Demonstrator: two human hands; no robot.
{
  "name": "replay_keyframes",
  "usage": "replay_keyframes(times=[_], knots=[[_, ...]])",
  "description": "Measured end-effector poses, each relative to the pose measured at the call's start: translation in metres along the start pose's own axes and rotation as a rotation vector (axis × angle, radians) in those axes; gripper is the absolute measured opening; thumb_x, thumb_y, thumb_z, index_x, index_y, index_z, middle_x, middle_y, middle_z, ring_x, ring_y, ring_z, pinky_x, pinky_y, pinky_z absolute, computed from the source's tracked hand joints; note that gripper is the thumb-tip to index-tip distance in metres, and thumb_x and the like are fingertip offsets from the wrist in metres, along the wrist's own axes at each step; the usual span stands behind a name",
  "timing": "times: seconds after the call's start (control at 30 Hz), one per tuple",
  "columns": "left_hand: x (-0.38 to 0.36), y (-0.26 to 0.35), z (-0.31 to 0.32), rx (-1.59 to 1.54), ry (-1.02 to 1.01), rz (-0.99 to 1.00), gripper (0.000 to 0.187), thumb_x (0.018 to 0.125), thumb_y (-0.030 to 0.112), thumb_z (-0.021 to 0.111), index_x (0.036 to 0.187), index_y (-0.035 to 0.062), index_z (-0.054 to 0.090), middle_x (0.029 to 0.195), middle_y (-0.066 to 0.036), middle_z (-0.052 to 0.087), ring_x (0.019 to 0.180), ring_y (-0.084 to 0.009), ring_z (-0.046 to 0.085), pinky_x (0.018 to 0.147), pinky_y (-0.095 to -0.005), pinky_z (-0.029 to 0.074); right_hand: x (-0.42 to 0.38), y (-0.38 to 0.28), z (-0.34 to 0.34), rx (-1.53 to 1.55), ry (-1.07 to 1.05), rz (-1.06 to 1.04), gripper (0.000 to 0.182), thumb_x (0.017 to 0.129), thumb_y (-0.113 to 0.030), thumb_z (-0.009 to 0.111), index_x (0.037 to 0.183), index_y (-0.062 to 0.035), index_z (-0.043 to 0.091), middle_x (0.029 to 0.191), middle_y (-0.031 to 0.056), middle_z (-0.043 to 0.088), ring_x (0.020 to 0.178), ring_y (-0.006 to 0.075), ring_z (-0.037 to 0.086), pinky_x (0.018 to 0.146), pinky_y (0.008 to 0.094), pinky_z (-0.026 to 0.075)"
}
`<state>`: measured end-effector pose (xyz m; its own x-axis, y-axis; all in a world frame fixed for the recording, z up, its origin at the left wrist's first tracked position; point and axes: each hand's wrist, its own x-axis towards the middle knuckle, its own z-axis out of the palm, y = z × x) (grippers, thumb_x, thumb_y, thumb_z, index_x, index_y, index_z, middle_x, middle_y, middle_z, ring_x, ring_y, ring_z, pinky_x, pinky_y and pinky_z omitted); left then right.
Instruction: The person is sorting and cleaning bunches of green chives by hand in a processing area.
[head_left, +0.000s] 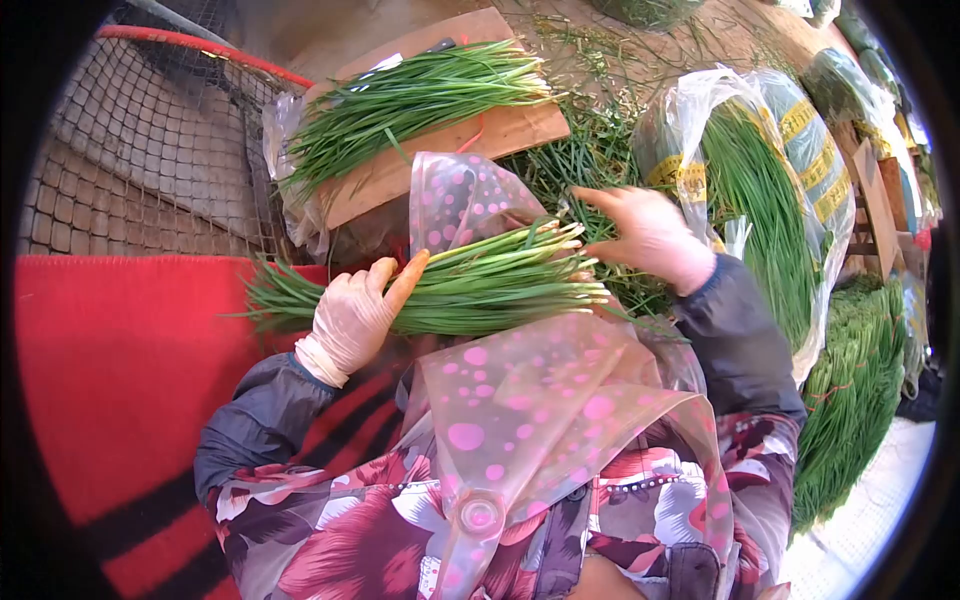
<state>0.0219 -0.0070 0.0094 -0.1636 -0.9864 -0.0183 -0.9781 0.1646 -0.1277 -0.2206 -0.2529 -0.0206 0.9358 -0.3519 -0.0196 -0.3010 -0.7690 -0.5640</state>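
A bundle of long green stalks with pale ends [470, 285] lies across the lap on a clear apron with pink dots [520, 390]. My left hand [360, 310], in a thin whitish glove, is closed around the leafy left part of this bundle, thumb on top. Just off the pale ends at the right, my right hand [650, 230], gloved too, has its thumb and forefinger spread with nothing seen between them. Beyond the lap, a second pile of green stalks [430, 95] rests on a wooden board [520, 125].
Loose green scraps [570, 160] cover the ground past the right hand. At the right stand a plastic bag of green stalks [760, 210] and a large stack of greens [850, 400]. A netted frame [150, 130] is at upper left, above a red cloth [120, 370].
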Motion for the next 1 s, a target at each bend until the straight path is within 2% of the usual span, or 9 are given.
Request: replay_keyframes(times=[0.03,0.1,0.17,0.33,0.43,0.6,0.77,0.83,1.0], knots=[[0.002,-0.001,-0.004,0.010,0.002,-0.001,0.063,0.076,0.006,0.055,0.138,0.0102,0.049,0.104,-0.007,0.057,0.072,-0.0196,0.059,0.062,-0.0324,0.047,0.018,-0.002,0.024,0.179,0.165,-0.219,0.079,0.074,-0.040,0.076,0.140,-0.0101,0.045,0.108,0.0162,0.068,0.096,0.0333,0.065,0.085,0.0391,0.051],[0.011,0.001,-0.013,0.020,0.079,0.077,0.061,0.076,0.007,0.056,0.137,0.0105,0.049,0.107,-0.008,0.058,0.071,-0.0191,0.060,0.061,-0.0320,0.047,0.043,-0.022,0.043,0.278,-0.012,-0.236,0.066,0.074,-0.038,0.076,0.131,-0.0104,0.057,0.109,0.0160,0.068,0.098,0.0314,0.065,0.087,0.0366,0.049],[0.014,-0.003,-0.016,0.030,0.096,0.086,0.060,0.077,0.008,0.057,0.136,0.0104,0.050,0.108,-0.008,0.058,0.071,-0.0189,0.060,0.061,-0.0319,0.047,0.044,-0.035,0.041,0.485,-0.356,0.024,0.049,0.075,-0.037,0.076,0.114,-0.0086,0.069,0.110,0.0161,0.068,0.100,0.0287,0.065,0.087,0.0351,0.049],[0.017,-0.003,-0.003,0.022,0.141,0.051,0.064,0.078,0.012,0.057,0.140,0.0154,0.046,0.109,-0.010,0.057,0.066,-0.0162,0.058,0.060,-0.0300,0.048,0.028,-0.029,0.061,0.956,-0.141,0.192,0.021,0.082,-0.019,0.074,0.096,-0.0037,0.072,0.097,0.0081,0.070,0.094,0.0195,0.065,0.087,0.0314,0.049],[0.018,-0.004,0.000,-0.016,0.122,0.047,0.062,0.076,0.007,0.058,0.137,0.0099,0.049,0.114,-0.011,0.058,0.072,-0.0208,0.061,0.062,-0.0340,0.048,0.030,-0.032,0.084,0.891,0.057,0.143,0.027,0.083,-0.021,0.074,0.103,-0.0030,0.069,0.098,0.0087,0.069,0.094,0.0184,0.064,0.088,0.0303,0.048],[0.021,-0.001,-0.004,-0.031,0.115,0.032,0.065,0.074,0.005,0.059,0.138,0.0101,0.047,0.116,-0.012,0.058,0.073,-0.0221,0.062,0.064,-0.0344,0.049,0.027,-0.045,0.066,0.705,-0.076,0.138,0.029,0.083,-0.013,0.073,0.110,-0.0040,0.067,0.095,0.0056,0.065,0.092,0.0159,0.060,0.085,0.0298,0.048],[0.017,-0.008,0.006,-0.095,0.075,-0.050,0.077,0.071,0.005,0.065,0.143,0.0109,0.040,0.120,-0.015,0.056,0.076,-0.0277,0.064,0.064,-0.0371,0.051,0.031,-0.050,0.084,0.386,0.151,-0.109,0.016,0.089,-0.017,0.065,0.099,-0.0062,0.070,0.084,0.0111,0.067,0.090,0.0229,0.065,0.082,0.0307,0.049],[0.017,-0.009,0.009,-0.358,0.017,-0.181,0.084,0.072,0.005,0.065,0.149,0.0150,0.030,0.117,-0.019,0.057,0.068,-0.0339,0.065,0.058,-0.0421,0.051,0.030,-0.049,0.099,0.827,0.257,0.261,0.015,0.090,-0.016,0.065,0.100,-0.0057,0.069,0.084,0.0093,0.070,0.084,0.0184,0.066,0.078,0.0276,0.050],[0.014,-0.008,0.019,-0.491,-0.127,-0.255,0.094,0.071,0.007,0.068,0.152,0.0173,0.020,0.099,-0.020,0.063,0.067,-0.0371,0.065,0.056,-0.0462,0.050,0.029,-0.039,0.094,1.493,0.385,0.334,0.022,0.097,-0.019,0.059,0.107,-0.0003,0.065,0.084,0.0061,0.069,0.073,0.0103,0.062,0.071,0.0235,0.051]])
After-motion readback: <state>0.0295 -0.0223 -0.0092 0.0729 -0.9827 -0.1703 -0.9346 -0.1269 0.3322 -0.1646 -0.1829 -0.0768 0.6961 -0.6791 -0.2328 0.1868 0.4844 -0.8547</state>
